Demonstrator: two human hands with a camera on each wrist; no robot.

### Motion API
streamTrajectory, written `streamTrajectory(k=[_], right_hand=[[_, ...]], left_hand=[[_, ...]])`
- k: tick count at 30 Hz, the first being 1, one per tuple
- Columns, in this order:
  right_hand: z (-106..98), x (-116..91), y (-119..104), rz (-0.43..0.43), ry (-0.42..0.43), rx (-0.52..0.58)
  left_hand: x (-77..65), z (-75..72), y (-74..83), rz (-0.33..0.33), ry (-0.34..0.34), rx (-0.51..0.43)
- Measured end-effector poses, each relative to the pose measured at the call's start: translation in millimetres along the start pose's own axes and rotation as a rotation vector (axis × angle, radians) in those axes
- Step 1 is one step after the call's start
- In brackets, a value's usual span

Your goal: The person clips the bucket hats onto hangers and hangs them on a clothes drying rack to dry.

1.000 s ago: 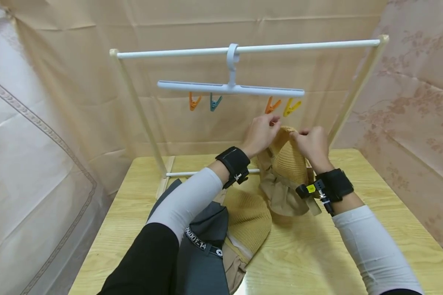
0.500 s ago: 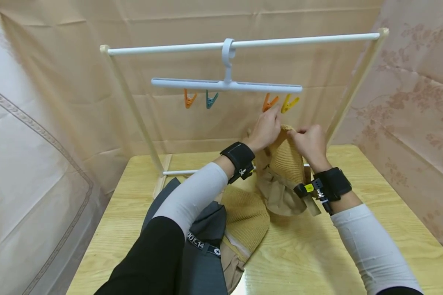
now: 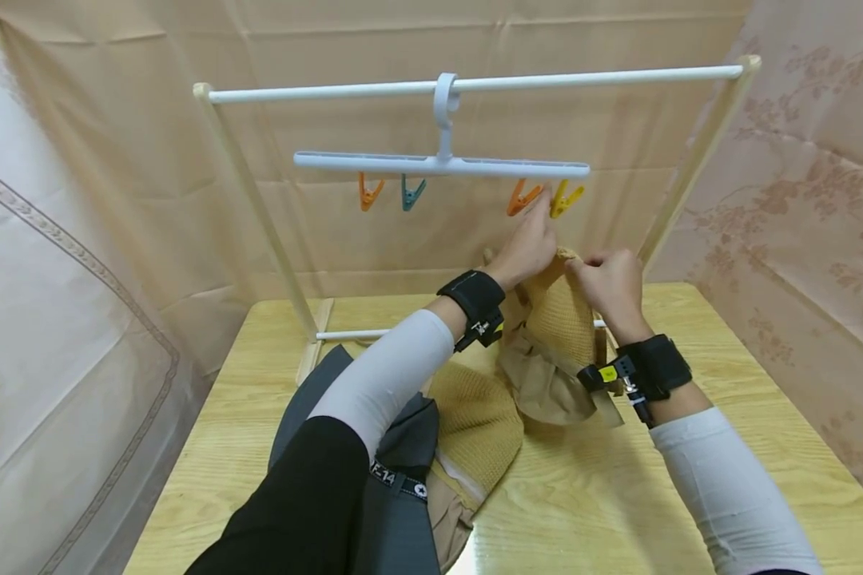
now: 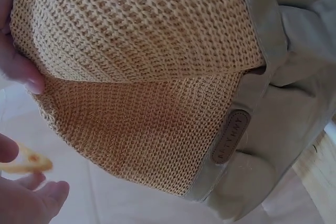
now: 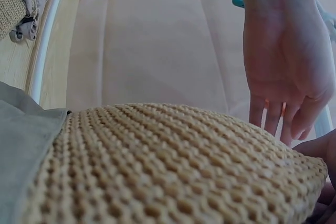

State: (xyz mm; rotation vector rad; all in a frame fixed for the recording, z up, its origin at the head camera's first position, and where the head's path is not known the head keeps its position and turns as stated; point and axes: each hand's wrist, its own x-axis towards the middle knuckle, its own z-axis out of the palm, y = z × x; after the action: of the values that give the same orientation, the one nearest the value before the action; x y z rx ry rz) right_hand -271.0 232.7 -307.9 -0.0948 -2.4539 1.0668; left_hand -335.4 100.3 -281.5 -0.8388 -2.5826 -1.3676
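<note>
My right hand [image 3: 613,289] pinches the top of a straw-coloured knit hat [image 3: 559,323] with a khaki cloth brim. The hat hangs crown up, its brim just over the table. My left hand [image 3: 528,246] reaches up beside it, fingers extended near the yellow clip [image 3: 566,200] and orange clip [image 3: 523,197] under a pale blue hanger [image 3: 503,167]. In the left wrist view, the yellow clip [image 4: 34,161] shows between my thumb and fingers, which stand apart; contact is unclear. A brown label [image 4: 231,136] sits on the hat's band.
The hanger hooks over a white bar [image 3: 331,92] of a rack standing on the wooden table [image 3: 590,495]. Another orange clip [image 3: 369,192] and a teal clip [image 3: 411,192] hang left. A second knit hat [image 3: 478,419] and a dark grey garment [image 3: 395,527] lie in front.
My left hand has risen from beside the hat's top to the clips, its fingers straightening. My right hand keeps holding the hat in nearly the same place.
</note>
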Motion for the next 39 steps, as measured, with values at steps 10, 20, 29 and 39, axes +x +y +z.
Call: streamTrajectory(k=[10, 20, 29, 39], right_hand=[[-4.8, 0.3, 6.6, -0.005, 0.012, -0.038], [-9.8, 4.5, 2.2, -0.010, 0.007, -0.057], [-17.1, 6.8, 5.0, 0.019, -0.001, -0.047], [-20.6, 5.0, 6.3, 0.027, 0.007, -0.039]], left_hand=[[3.0, 2.5, 5.5, 0.007, 0.051, 0.002], [6.1, 3.2, 9.6, 0.066, 0.069, -0.011], [11.2, 7.6, 18.5, 0.044, 0.122, 0.049], [7.6, 13.1, 29.8, -0.013, 0.253, 0.238]])
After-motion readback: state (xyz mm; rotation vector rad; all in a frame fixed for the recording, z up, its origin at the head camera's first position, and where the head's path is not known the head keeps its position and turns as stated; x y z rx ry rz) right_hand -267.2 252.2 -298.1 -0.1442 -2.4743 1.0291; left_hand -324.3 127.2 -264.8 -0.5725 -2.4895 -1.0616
